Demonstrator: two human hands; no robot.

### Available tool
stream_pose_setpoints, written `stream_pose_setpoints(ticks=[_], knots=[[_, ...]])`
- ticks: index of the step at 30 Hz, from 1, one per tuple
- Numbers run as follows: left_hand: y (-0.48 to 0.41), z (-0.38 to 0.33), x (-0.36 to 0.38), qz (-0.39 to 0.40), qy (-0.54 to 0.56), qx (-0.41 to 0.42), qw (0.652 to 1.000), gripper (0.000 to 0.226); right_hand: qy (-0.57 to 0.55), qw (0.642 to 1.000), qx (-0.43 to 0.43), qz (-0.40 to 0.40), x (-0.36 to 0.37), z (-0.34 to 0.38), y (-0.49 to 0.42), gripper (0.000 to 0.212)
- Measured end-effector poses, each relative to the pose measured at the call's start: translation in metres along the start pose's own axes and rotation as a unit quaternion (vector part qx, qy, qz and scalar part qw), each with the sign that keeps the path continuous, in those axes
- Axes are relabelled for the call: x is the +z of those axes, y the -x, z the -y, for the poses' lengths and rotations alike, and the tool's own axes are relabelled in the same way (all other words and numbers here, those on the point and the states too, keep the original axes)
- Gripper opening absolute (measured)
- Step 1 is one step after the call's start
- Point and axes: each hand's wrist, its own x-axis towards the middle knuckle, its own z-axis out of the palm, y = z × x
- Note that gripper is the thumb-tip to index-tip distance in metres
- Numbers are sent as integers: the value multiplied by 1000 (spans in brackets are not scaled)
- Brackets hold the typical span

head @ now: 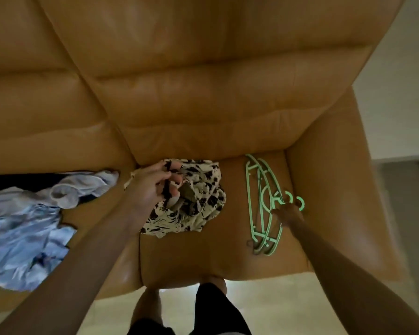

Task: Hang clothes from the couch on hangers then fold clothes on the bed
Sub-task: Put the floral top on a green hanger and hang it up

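Tan leather couch (203, 105), head view: backrest and seat fill most of what I see, with pale floor (264, 301) below the front edge.

Item 1: printed garment (203, 187), cream with black blotches, crumpled on the right-hand seat cushion close to the backrest crease.

Item 2: left hand (153, 187), on the garment's left part, fingers curled down into the cloth and bunching a fold between them.

Item 3: hangers (258, 204), mint green plastic, stacked flat on the same cushion just beside the armrest, well apart from the printed garment, hooks pointing right.

Item 4: right hand (288, 213), fingertips touching the hangers at the neck below the hooks. I see it from behind and blurred, so I cannot tell whether it has closed on them.

Item 5: blue clothes (27, 226), a loose heap on the left cushion, a paler piece lying on top.

Item 6: black shorts (218, 310) on my operator, at the bottom edge.
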Motion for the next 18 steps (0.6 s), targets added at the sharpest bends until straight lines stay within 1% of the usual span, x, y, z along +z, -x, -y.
stream_pose_setpoints(ticks=[2,3,5,8,11,13,18], knots=[[-23,18,9,-8,21,-6,1000,30,18,999,26,-24,19,-22,-18,50],[-31,24,12,-3,21,-4,1000,30,-3,999,40,-32,29,-27,-31,50],[-46,38,22,10,22,-3,1000,31,-47,996,78,-15,47,-33,-55,58],[-69,55,40,25,4,3,1000,34,-62,993,104,3,72,-43,-97,72],[-82,63,50,40,-10,11,999,38,-96,991,82,-40,83,-42,-122,69],[-93,70,55,44,-17,7,999,39,-123,986,87,-70,88,-39,-136,67],[-106,85,57,40,-25,-1,999,36,-149,978,72,-131,105,-48,-156,59]])
